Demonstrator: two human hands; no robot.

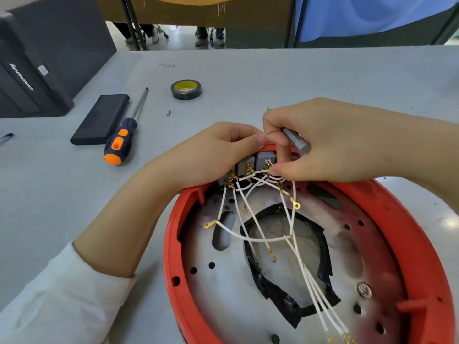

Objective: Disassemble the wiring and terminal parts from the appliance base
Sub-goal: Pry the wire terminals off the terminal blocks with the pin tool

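White wires (250, 214) could tear from their brass terminals (248, 170) if the right hand (330, 142), pinching one while gripping a grey tool (296, 142), yanks; left hand (218, 150) grips the red base (171, 244) rim.

Left forearm (119, 234): white long sleeve (57, 301) pushed up. Right forearm (422, 150) bare. No gloves.

The brand "lenovo" reads in white along the black computer case (27, 75) at left.

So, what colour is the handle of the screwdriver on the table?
The screwdriver has a dark blue handle with orange parts, shown in the head view.
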